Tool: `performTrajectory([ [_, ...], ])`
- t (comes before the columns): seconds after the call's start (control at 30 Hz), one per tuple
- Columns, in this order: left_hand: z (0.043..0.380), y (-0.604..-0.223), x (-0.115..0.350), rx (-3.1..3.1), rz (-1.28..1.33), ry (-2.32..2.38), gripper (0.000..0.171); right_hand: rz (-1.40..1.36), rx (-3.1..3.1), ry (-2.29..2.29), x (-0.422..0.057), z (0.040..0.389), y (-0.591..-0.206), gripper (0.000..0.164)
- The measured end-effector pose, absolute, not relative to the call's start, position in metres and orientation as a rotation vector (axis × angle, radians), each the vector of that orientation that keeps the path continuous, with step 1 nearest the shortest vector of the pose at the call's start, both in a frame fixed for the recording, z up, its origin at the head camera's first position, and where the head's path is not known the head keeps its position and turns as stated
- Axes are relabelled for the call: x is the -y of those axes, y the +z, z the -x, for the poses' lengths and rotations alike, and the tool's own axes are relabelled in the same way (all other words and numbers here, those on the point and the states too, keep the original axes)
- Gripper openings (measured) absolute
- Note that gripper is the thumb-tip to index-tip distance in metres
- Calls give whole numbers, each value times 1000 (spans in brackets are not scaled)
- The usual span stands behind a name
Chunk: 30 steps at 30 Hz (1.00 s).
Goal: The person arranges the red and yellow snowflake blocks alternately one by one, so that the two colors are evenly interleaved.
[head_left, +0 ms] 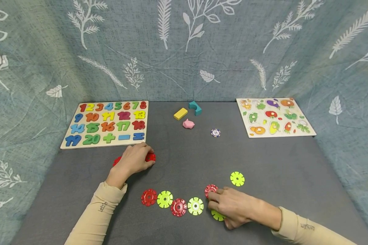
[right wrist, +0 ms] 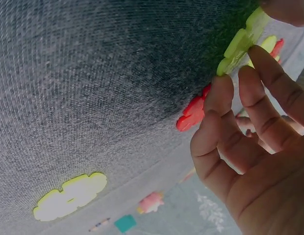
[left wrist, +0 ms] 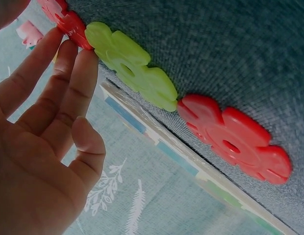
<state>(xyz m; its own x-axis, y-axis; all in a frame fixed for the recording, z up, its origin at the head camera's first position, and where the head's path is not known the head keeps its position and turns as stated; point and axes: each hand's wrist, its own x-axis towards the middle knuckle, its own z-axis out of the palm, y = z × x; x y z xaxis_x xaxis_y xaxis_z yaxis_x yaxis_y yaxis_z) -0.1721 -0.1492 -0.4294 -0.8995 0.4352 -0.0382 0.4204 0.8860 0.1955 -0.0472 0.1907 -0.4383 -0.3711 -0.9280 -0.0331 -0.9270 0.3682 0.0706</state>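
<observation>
At the left, my left hand (head_left: 135,158) holds a red interlocking disc (head_left: 151,157) by its edge, fingers on one side and thumb on the other. A green disc (left wrist: 132,66) touches that disc, and another red disc (left wrist: 235,142) adjoins the green one; the hand hides the green one in the head view. My right hand (head_left: 234,206) pinches a yellow-green disc (right wrist: 239,46) between thumb and fingertips, low at the table. Just beyond it lies a red disc (head_left: 210,190), partly covered by the fingers. Another yellow-green disc (head_left: 237,178) lies farther right.
Between the hands runs a curved row: red disc (head_left: 149,197), green disc (head_left: 165,199), red disc (head_left: 179,207), green disc (head_left: 195,206). Behind stand a number board (head_left: 116,133), vegetable board (head_left: 263,119), yellow block (head_left: 180,113), teal arch (head_left: 195,108), pink pig (head_left: 188,124) and poker chip (head_left: 215,132).
</observation>
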Motion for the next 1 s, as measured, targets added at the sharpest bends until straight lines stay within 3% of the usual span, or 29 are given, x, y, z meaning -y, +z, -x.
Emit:
performTrajectory([
  [0.57, 174, -428, 149, -2974, -690, 275, 38, -1733, 2527, -95, -189, 49, -434, 45],
  [1.0, 172, -428, 149, -2978, -689, 267, 38, -1616, 2575, 37, -185, 89, -428, 44],
])
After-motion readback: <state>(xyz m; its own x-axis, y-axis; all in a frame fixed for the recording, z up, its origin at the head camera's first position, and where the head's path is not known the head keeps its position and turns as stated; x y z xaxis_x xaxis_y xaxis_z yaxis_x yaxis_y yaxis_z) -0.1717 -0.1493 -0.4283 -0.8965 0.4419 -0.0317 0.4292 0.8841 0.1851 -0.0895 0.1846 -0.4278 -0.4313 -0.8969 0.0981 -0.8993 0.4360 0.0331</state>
